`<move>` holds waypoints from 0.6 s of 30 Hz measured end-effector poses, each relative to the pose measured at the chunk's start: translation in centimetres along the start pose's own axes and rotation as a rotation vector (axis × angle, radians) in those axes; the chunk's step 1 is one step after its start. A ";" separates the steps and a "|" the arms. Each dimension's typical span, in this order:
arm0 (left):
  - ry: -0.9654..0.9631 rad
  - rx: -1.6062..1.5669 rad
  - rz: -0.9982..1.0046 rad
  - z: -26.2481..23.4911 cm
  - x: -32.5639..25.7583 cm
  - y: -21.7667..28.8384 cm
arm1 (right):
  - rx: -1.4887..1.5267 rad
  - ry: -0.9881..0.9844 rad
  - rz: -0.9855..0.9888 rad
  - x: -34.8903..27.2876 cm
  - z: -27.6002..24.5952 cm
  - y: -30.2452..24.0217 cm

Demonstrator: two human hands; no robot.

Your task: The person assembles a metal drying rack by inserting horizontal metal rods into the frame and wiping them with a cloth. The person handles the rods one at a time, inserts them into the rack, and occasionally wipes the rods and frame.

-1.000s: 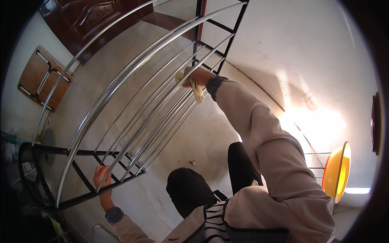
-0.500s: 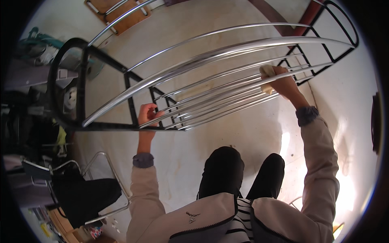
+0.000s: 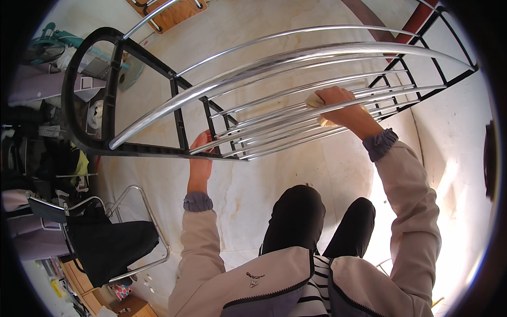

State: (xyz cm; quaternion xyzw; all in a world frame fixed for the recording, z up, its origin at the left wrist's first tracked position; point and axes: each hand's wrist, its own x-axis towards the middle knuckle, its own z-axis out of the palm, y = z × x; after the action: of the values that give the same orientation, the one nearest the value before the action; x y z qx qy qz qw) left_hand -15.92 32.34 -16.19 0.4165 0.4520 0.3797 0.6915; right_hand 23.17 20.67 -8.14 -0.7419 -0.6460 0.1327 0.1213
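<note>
A rack with a black frame [image 3: 108, 90] and several long chrome bars [image 3: 274, 58] stretches across the upper view. My left hand [image 3: 200, 153] grips the black lower rail of the frame near the bar ends. My right hand [image 3: 340, 103] presses a pale yellow cloth [image 3: 315, 100] against the chrome bars at the middle right. Both arms wear beige sleeves with grey cuffs. My dark-trousered knees [image 3: 317, 216] show below.
A chair with a chrome tube frame and black seat [image 3: 108, 240] stands at the lower left. Clutter of bags and clothes [image 3: 37, 132] lines the left edge. A wooden chair [image 3: 169, 10] sits at the top. The pale tiled floor [image 3: 253, 179] lies beneath the rack.
My view has swung, so the rack now lies across the top. My right hand with the cloth has slid along the chrome bars toward the left hand. The left hand keeps its grip.
</note>
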 end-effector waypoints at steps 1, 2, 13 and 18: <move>-0.020 -0.059 -0.060 0.0 -0.2 -0.1 | 0.006 0.006 0.003 0.0 0.1 0.0; -0.032 -0.090 -0.060 0.0 -0.3 -0.3 | -0.004 0.029 -0.010 0.0 0.2 -0.1; 0.505 -0.253 0.088 -2.6 -2.0 -4.6 | 0.215 0.327 -0.067 -3.6 -0.3 1.0; 0.301 -0.421 -0.026 5.5 -12.8 -4.4 | 1.132 -0.031 0.350 -10.9 -2.5 5.6</move>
State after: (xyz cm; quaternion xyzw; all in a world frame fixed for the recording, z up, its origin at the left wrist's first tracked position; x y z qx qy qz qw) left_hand -13.95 17.90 -14.95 0.1964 0.4661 0.5139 0.6929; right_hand 27.78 9.13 -7.33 -0.6554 -0.3445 0.4853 0.4651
